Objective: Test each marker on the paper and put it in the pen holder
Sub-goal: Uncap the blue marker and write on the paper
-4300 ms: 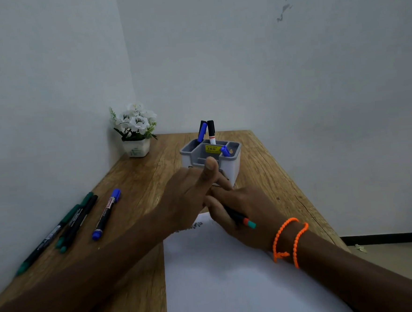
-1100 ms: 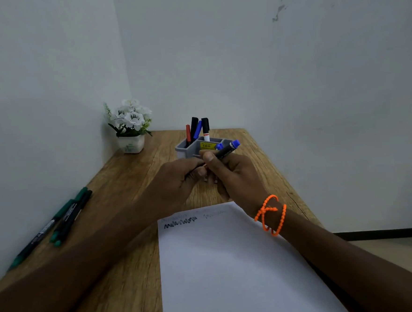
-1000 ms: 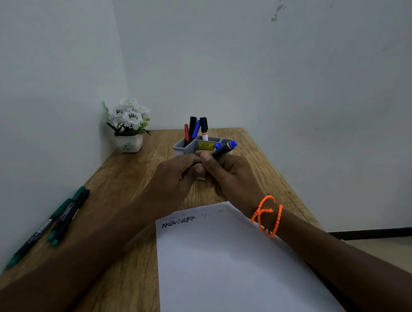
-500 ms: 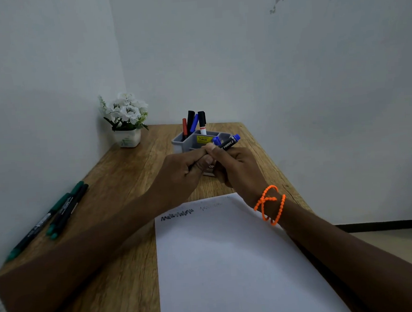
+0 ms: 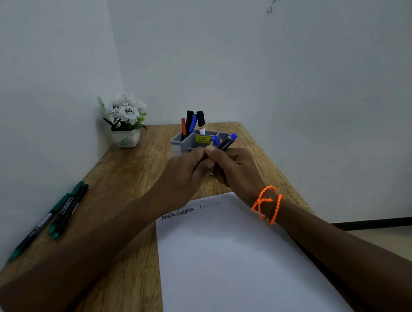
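Note:
My left hand (image 5: 185, 172) and my right hand (image 5: 235, 170) meet just in front of the grey pen holder (image 5: 194, 142). Both grip a blue marker (image 5: 227, 142) whose blue end sticks out up and to the right; its other end is hidden between my fingers. The white paper (image 5: 232, 263) lies below my hands, with dark scribbles along its top edge. The holder has several markers standing in it. Three green markers (image 5: 65, 209) lie at the table's left edge.
A small white pot of white flowers (image 5: 124, 122) stands in the back left corner. Walls close the table in at the left and behind. The table's right edge drops to the floor.
The blue marker that lay on the left with the green ones is now in my hands, and the green-ended one I held before is gone. Over the last second my hands barely moved.

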